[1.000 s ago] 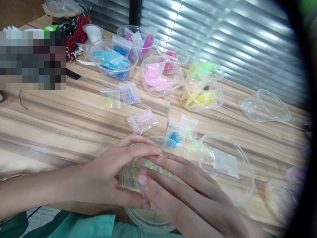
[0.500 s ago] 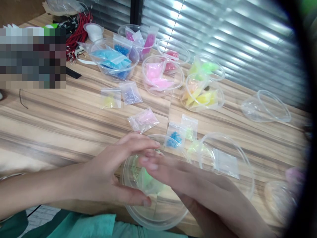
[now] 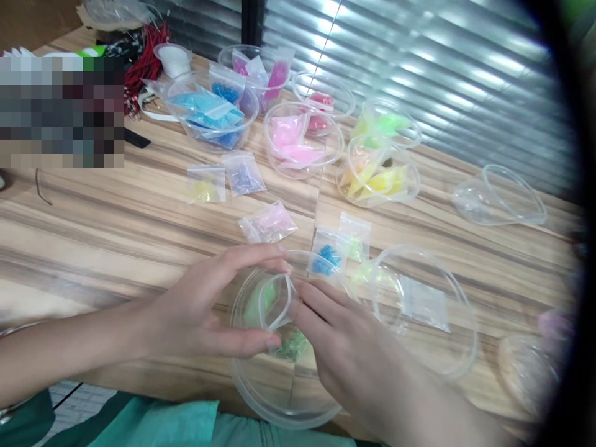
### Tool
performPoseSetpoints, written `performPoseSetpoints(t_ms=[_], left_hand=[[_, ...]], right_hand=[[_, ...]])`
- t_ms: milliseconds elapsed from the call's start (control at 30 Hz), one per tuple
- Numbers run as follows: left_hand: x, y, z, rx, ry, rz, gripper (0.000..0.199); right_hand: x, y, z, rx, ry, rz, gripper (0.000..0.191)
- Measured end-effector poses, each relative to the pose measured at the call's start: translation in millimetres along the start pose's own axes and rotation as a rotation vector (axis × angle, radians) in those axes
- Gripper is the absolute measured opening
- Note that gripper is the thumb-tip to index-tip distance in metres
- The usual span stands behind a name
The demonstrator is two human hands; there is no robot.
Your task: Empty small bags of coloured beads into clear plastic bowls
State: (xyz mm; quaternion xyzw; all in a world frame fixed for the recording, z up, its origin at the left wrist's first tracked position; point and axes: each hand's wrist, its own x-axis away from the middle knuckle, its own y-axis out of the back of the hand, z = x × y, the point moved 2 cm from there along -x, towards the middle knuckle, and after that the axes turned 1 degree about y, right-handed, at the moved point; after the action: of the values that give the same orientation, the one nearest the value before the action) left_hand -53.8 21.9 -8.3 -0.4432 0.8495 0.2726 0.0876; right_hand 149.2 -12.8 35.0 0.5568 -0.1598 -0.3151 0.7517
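My left hand curves round a small clear bag whose mouth gapes open, its fingertips at the upper rim and its thumb at the lower side. My right hand, fingers bent and pressed together, grips the bag's right edge. Green material shows through the bag. Both hands are over a large round clear tub. Inside the tub lie thin green strands, partly hidden by my right hand.
Small bags with blue, pink, purple and yellow pieces lie beyond the tub. Several clear bowls of coloured packets stand farther back, one with blue packets. Another large clear tub is at the right.
My right hand has turned and its fingers have bent onto the bag's edge. The bag's open mouth now shows between my hands, and green strands are visible in the tub.
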Motion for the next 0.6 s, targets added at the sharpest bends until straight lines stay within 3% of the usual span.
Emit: performPoseSetpoints(t_ms=[100,267,500,600], left_hand=[[-2.2,1.2,2.0,0.009,-0.004,0.010,0.084],[-2.0,0.0,0.0,-0.009,-0.029,0.007,0.080],[-2.0,4.5,3.9,-0.002,0.015,0.016,0.077],[-3.4,5.2,3.5,-0.015,0.004,0.034,0.077]], right_hand=[[-0.3,-14.1,2.1,0.171,-0.024,0.003,0.063],[-0.4,-16.0,4.1,0.262,-0.003,0.233,0.052],[-6.0,-7.2,2.5,0.075,0.160,0.230,0.035],[-5.8,-3.0,1.1,-0.078,0.219,0.298,0.034]])
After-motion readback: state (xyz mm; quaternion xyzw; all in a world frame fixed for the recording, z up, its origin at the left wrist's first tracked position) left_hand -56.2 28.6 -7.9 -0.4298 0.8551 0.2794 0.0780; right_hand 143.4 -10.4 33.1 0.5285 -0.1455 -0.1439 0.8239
